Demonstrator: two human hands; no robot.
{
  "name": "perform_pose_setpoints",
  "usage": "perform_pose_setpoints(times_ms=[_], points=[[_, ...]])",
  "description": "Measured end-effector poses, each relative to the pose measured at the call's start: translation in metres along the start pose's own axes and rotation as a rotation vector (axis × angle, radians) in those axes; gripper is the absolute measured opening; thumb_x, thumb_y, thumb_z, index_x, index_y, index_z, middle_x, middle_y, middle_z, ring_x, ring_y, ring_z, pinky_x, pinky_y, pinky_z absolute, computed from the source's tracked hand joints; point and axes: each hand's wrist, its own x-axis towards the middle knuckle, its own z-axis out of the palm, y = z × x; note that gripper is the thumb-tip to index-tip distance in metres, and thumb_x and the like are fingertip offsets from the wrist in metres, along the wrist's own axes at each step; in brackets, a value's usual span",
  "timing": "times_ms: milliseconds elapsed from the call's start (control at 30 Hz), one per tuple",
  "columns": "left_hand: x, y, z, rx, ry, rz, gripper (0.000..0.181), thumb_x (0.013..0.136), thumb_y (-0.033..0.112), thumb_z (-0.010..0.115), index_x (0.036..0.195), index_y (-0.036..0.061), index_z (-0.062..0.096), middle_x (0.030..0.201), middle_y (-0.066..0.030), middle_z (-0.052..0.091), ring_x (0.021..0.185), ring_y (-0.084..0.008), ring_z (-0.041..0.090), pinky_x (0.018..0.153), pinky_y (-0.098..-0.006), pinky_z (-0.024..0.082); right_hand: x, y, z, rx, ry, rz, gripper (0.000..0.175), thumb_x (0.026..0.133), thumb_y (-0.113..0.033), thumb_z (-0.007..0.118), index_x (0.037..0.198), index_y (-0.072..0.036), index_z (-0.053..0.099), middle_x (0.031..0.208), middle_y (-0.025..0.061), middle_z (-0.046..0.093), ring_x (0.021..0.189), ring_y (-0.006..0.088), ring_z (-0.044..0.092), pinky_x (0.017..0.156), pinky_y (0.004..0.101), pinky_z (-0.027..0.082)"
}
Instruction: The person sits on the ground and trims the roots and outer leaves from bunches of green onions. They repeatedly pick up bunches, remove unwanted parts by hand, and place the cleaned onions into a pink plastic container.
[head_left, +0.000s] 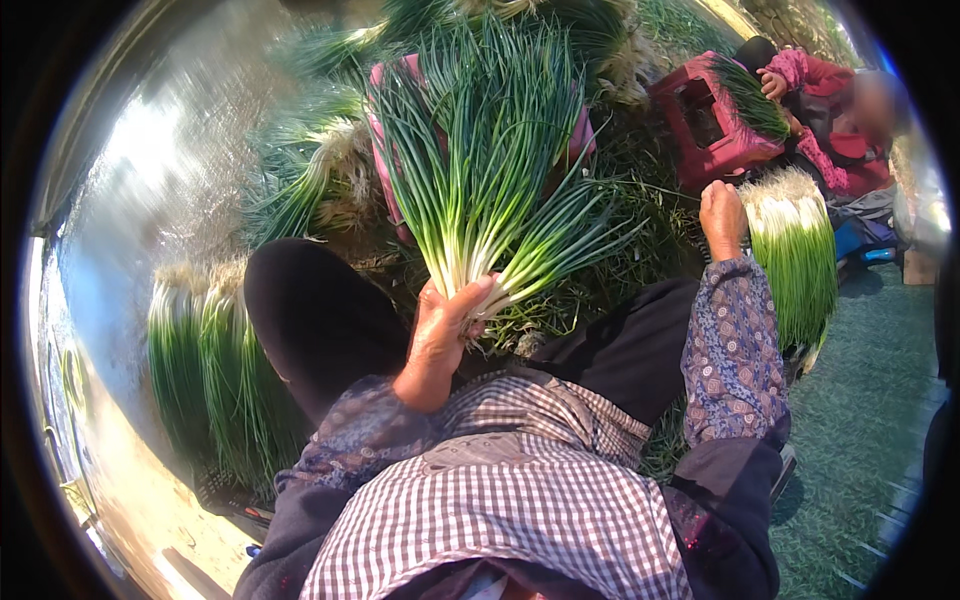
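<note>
A fanned bunch of scallions stands upright in my left hand, which grips it around the white lower stems near the roots. A smaller cluster of stems splays to the right from the same grip. Out to the right, my right hand is raised with its fingers curled, beside a stack of scallions with pale roots. One thin strand reaches toward its fingers from the left; whether the hand holds it is hidden. Behind the held bunch, a pink plastic stool is partly covered by the leaves.
Rooty scallion heaps lie at the upper left. Bundled scallions hang over an edge left of my knee. Loose trimmings cover the ground ahead. At upper right, a person handles scallions on a red plastic stool.
</note>
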Motion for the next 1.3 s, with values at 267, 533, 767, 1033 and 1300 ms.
perform_pose_setpoints(times_ms=[267,533,767,1033,1300], points=[[0.002,-0.003,-0.013,0.098,0.004,-0.034,0.03,0.086,0.022,0.072,0.111,0.0074,0.061,0.092,-0.0003,0.066,0.067,-0.0055,0.056,0.048,-0.0187,0.036,-0.031,-0.15,-0.065,0.93,-0.19,-0.15,0.015,0.085,-0.006,0.069,0.1,-0.003,0.066,0.086,0.0071,0.062,0.069,0.0169,0.062,0.061,0.0275,0.05],[0.002,-0.007,-0.014,0.086,0.002,0.014,0.033,0.089,0.025,0.07,0.114,0.0073,0.059,0.088,0.0001,0.064,0.065,-0.0044,0.055,0.046,-0.0175,0.036,-0.055,-0.269,-0.096,0.978,-0.184,-0.513,0.014,0.087,-0.016,0.068,0.095,-0.006,0.065,0.092,0.009,0.063,0.076,0.0311,0.065,0.066,0.0387,0.052],[0.0,-0.009,-0.012,0.144,-0.037,0.023,0.037,0.087,0.025,0.072,0.116,0.0071,0.056,0.087,0.0005,0.064,0.062,-0.0034,0.055,0.044,-0.0172,0.036,-0.061,-0.268,-0.11,1.148,-0.112,-0.358,0.015,0.083,-0.005,0.069,0.098,-0.006,0.067,0.093,0.0095,0.065,0.078,0.0292,0.067,0.067,0.035,0.054],[-0.003,-0.007,-0.011,0.135,-0.012,0.113,0.034,0.087,0.025,0.073,0.112,0.0075,0.059,0.083,0.0017,0.063,0.057,-0.0026,0.052,0.044,-0.0172,0.036,-0.069,-0.272,-0.099,1.026,-0.143,-0.318,0.01,0.087,-0.009,0.067,0.097,-0.008,0.066,0.09,0.0077,0.065,0.072,0.0269,0.067,0.062,0.0355,0.053],[-0.002,-0.009,-0.011,0.123,0.009,0.095,0.03,0.086,0.024,0.074,0.107,0.0071,0.059,0.077,0.0016,0.063,0.053,-0.0027,0.05,0.041,-0.0176,0.034,-0.058,-0.283,-0.096,1.018,-0.21,-0.266,0.016,0.085,-0.021,0.073,0.089,-0.006,0.07,0.079,0.0075,0.065,0.064,0.0218,0.066,0.056,0.0325,0.049]])
